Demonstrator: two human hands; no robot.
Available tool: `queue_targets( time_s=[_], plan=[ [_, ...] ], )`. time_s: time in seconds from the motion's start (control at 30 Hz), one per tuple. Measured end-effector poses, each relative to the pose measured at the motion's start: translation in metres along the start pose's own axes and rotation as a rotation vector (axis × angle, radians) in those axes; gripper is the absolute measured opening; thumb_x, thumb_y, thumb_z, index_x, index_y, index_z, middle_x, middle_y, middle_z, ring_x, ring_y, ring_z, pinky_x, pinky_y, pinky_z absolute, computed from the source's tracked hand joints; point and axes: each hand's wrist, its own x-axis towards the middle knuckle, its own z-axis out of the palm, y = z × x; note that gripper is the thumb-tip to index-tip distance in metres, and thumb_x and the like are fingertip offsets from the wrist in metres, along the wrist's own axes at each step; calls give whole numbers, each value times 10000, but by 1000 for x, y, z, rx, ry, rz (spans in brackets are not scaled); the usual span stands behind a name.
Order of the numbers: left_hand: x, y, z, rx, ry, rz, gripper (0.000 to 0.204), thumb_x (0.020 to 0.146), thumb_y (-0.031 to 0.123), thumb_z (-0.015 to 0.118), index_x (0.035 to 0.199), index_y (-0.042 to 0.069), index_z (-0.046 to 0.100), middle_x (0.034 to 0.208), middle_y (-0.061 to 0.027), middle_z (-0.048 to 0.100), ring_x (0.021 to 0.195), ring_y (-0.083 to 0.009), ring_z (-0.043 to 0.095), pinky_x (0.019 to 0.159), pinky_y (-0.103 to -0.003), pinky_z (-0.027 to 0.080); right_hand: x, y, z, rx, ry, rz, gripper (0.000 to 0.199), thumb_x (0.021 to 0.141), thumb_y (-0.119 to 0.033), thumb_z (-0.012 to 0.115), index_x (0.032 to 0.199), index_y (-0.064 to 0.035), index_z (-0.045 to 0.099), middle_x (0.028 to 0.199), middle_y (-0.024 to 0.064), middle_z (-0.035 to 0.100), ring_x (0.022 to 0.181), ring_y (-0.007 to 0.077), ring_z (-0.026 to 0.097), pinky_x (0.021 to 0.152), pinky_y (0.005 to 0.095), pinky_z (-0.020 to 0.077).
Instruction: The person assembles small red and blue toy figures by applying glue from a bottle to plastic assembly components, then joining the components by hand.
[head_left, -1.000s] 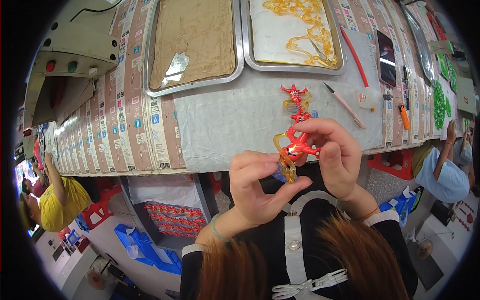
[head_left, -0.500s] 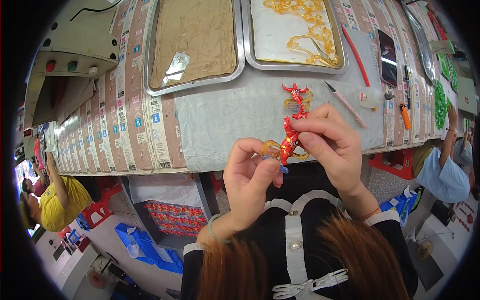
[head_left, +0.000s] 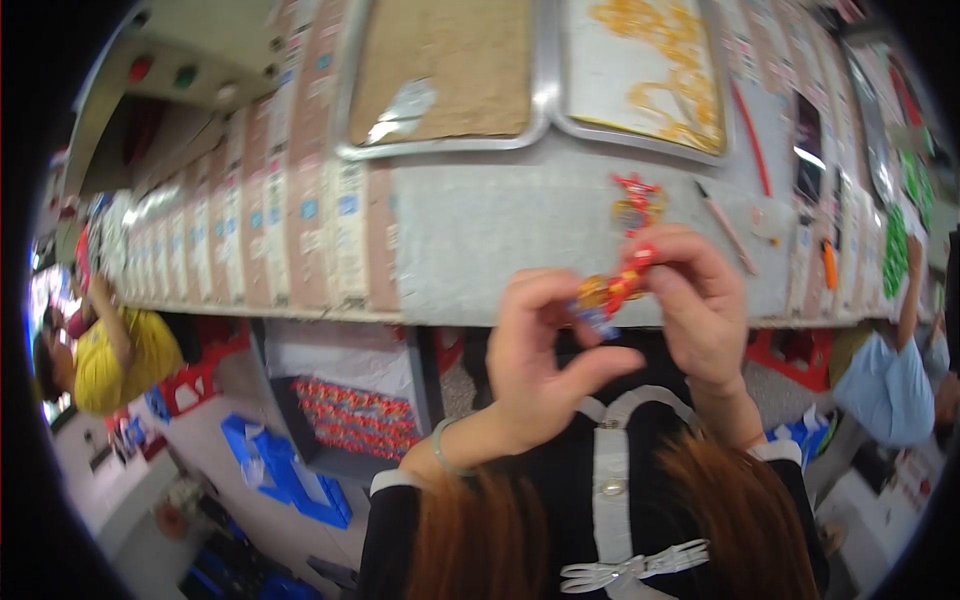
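Observation:
My right hand [head_left: 700, 310] pinches a small red and gold toy figure [head_left: 626, 280] between thumb and fingers, above the front edge of the table. Clear amber and blue pieces [head_left: 597, 308] show at the figure's lower end. My left hand [head_left: 535, 360] is beside them, its thumb stretched away from the fingers; blur hides whether a fingertip touches the figure. Just beyond my right hand, a second red figure [head_left: 636, 188] with amber parts lies on the grey mat [head_left: 490, 235].
Two metal trays stand at the back: one brown-lined [head_left: 345, 110], the other [head_left: 728, 120] holding amber pieces. A pink pen-like tool [head_left: 728, 230], red rod [head_left: 752, 135], phone [head_left: 808, 150] and orange-handled tool [head_left: 829, 265] lie right. A drawer-like tray [head_left: 425, 400] with red figures is below left.
My left thumb has opened away from the blue piece it was pressed against. Both hands and the held figure appear shifted right, as does the whole view, which is now blurred.

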Motion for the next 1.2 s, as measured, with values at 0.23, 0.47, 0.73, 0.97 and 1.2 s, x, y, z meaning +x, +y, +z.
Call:
queue_targets(
  time_s=[0.23, 0.47, 0.73, 0.97, 1.2],
  plan=[
    [-10, 7, -63, 224, 377, 199, 423, 716, -52, 553, 1094, 6, 370, 945, -67, 469, 709, -83, 484, 585, -190, 417, 0, 15, 31, -230, -46, -94, 275, 765, 20, 445, 1040, 29, 461, 1066, 122, 467, 926, 172, 485, 776, 278, 391],
    [-105, -14, -281, 241, 1152, 15, 227, 778, 103, 551, 949, -12, 458, 795, -46, 520, 599, -87, 496, 553, -206, 429, 17, 19, 6, -291, -1, -48, 267, 822, -69, 444, 1067, 35, 446, 1040, 101, 498, 914, 142, 489, 789, 268, 379],
    [-154, -150, -322, 38, 1099, -528, 262, 751, 130, 579, 951, -12, 486, 751, -52, 527, 586, -130, 535, 529, -243, 479, 17, 12, 2, -304, 23, -36, 237, 827, -62, 438, 1042, 33, 468, 990, 90, 521, 897, 137, 501, 793, 257, 378],
    [-162, -145, -337, 1253, 960, -414, 375, 673, 92, 571, 991, -83, 478, 925, -196, 544, 843, -260, 519, 720, -320, 418, 26, -4, -31, -680, 336, -216, 204, 808, -60, 481, 994, 23, 502, 893, 58, 544, 760, 98, 506, 684, 216, 407],
    [-51, -36, -203, 811, 1117, 123, 224, 814, 101, 484, 1006, -13, 466, 924, -64, 481, 767, -128, 448, 659, -248, 383, 8, 17, -54, -1404, 110, -32, 277, 685, -105, 602, 922, 3, 506, 791, 89, 523, 644, 142, 498, 581, 250, 412]
  ],
)
